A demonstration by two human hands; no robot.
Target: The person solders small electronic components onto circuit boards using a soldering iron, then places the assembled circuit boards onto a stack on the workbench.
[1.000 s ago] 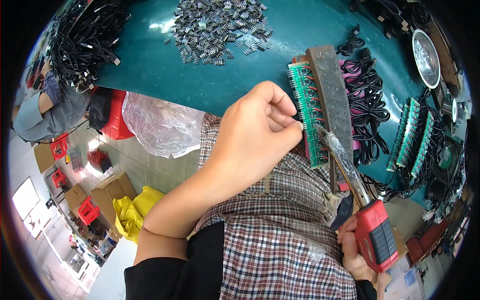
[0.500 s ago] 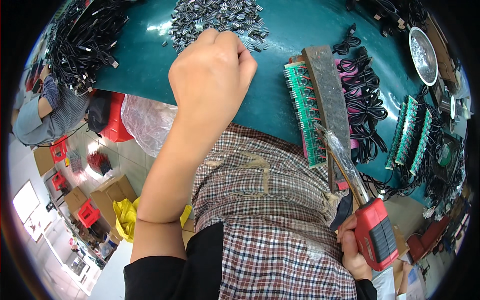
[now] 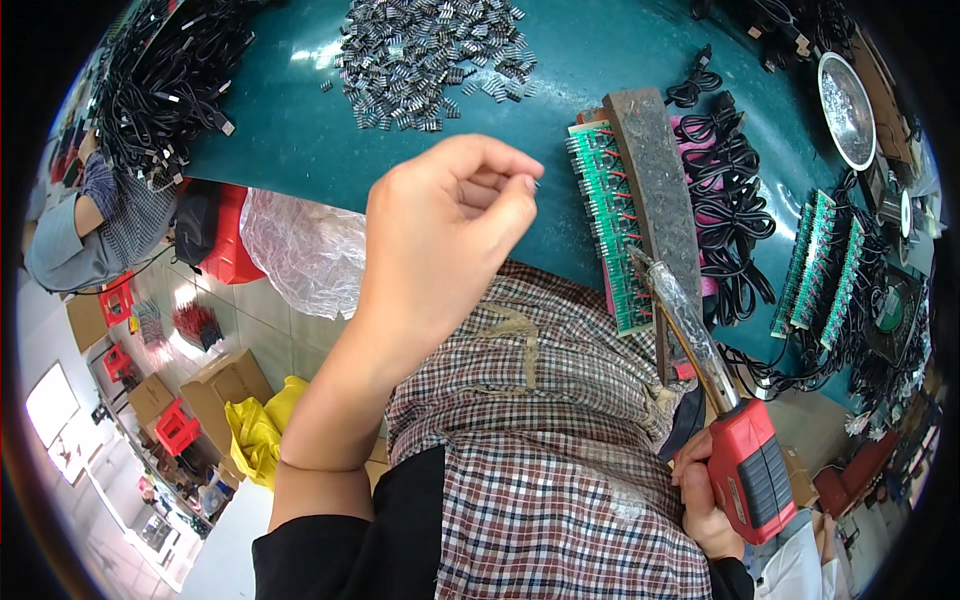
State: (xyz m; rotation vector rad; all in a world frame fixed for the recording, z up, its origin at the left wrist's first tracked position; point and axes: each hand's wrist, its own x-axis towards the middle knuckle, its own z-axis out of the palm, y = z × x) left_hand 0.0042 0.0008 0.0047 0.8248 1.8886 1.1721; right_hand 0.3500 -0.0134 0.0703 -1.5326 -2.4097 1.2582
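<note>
My left hand (image 3: 440, 225) is over the near edge of the green table, its thumb and forefinger pinched together. A tiny pale speck shows at the fingertips, too small to name. Just beyond lies a heap of small black and silver metal-pinned parts (image 3: 420, 60). My right hand (image 3: 706, 500) grips a red and black soldering gun (image 3: 748, 470) low on the right. Its long metal barrel slants up to a tip beside a row of green circuit boards (image 3: 608, 230), which have short red wires. A dark grey bar (image 3: 655, 180) lies along those boards.
Coiled black cables (image 3: 730, 170) lie right of the bar on pink material. More green board strips (image 3: 805, 265) and a round metal dish (image 3: 846, 110) are farther right. Black USB cables (image 3: 165, 90) pile up at far left, by another person's arm (image 3: 75, 225). Clear plastic (image 3: 305, 245) hangs at the table edge.
My left hand has drawn back from the heap toward me and to the right, thumb and forefinger now pinched in view. The soldering gun has hardly moved.
</note>
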